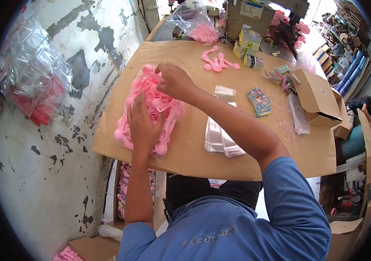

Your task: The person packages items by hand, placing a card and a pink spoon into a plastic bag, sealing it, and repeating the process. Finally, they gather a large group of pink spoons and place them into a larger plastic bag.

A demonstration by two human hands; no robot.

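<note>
A clear plastic bag (179, 115) full of pink plastic spoons (154, 104) lies on the left part of the brown-covered table. My left hand (144, 126) rests on the spoons with its fingers stretched out. At the far end of the bag, my right hand (172, 80) has its fingers curled together by the bag's edge; what they pinch is hidden. Right of the bag lie flat clear packets (215, 137) and a small clear sleeve (225, 90). Beyond them is a stack of printed picture cards (259, 102).
Loose pink spoons (218, 63) lie at the table's far side, near small yellow boxes (249, 39) and another bag of pink pieces (203, 30). An open cardboard box (318, 98) stands at the right. A wall (63, 143) borders the left. Another person (361, 106) is at far right.
</note>
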